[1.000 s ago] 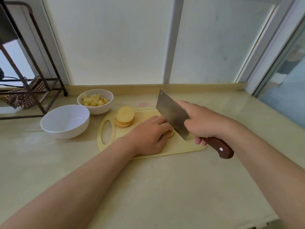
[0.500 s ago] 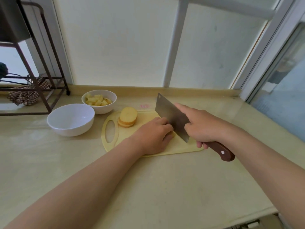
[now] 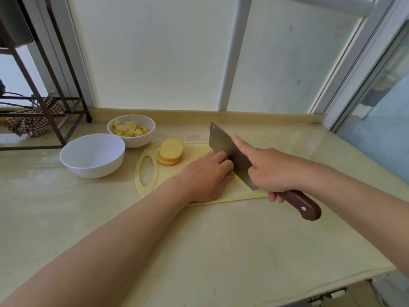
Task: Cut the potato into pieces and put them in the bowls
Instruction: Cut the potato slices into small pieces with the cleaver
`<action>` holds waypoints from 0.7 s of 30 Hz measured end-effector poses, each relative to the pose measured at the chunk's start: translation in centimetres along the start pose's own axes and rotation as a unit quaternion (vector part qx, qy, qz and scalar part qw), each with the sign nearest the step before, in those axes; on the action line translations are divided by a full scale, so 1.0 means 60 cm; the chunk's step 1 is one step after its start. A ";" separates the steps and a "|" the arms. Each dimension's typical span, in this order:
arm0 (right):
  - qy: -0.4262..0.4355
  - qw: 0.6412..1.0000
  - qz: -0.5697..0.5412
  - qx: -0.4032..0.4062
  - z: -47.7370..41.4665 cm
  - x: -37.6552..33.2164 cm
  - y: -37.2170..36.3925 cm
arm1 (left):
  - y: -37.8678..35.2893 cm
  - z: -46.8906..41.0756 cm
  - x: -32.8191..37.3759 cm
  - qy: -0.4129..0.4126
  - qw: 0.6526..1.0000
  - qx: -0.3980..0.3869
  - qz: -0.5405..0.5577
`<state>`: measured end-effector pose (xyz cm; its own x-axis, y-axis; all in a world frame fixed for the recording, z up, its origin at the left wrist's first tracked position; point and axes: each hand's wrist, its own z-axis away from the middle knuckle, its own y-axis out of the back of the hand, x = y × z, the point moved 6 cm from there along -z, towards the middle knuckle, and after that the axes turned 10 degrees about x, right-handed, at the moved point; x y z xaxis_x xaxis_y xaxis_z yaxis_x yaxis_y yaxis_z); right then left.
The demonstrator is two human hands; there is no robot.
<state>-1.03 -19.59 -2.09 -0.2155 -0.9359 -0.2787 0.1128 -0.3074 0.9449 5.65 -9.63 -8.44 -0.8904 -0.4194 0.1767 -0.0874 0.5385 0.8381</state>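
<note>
At the far left a dark metal rack (image 3: 73,100) stands on the counter (image 3: 221,251), with a patterned cloth (image 3: 26,125) on its low shelf. Just right of it sits the empty bowl (image 3: 93,155), white and wide. Behind and to its right, nearly touching it, is the smaller bowl (image 3: 132,140), which holds the potato pieces (image 3: 129,129).

Next comes the yellow cutting board (image 3: 152,189), its handle hole toward the bowls. On its far left part lies a stack of round potato slices (image 3: 170,151), well clear of both hands.

The left hand (image 3: 205,176) rests palm down on the middle of the board, its fingers curled under and its knuckles against the flat of the cleaver (image 3: 223,142). Whatever potato lies beneath that hand is hidden, so I cannot tell if it grips anything.

The cleaver's edge meets the board just right of those knuckles, with the blade running away from the person. The right hand (image 3: 272,171) is clamped round the brown wooden handle (image 3: 303,207), its forefinger stretched out along the blade. The two hands are close together, with only the blade between them.
</note>
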 end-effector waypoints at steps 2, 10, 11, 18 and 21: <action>0.000 1.000 0.001 -0.007 -0.002 0.002 0.000 | -0.001 0.001 -0.002 0.000 1.000 0.002 0.002; -0.005 0.999 -0.040 0.018 -0.040 -0.007 -0.014 | -0.002 0.000 -0.004 0.001 1.000 0.021 0.021; -0.004 0.999 -0.044 0.021 -0.047 -0.007 -0.014 | -0.001 0.001 -0.002 0.000 0.999 0.020 0.025; -0.007 0.997 -0.074 0.009 -0.040 0.003 -0.008 | 0.014 0.016 -0.011 0.022 0.998 0.034 0.046; -0.009 0.997 -0.076 0.005 -0.023 0.012 -0.004 | 0.013 0.016 -0.012 0.025 0.998 0.035 0.050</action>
<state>0.14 -20.41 -2.76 -0.2472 -0.8749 -0.4164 0.0678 -0.4443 0.8933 5.81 -8.22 -8.40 -0.8734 -0.3960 0.2834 -0.0323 0.6278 0.7777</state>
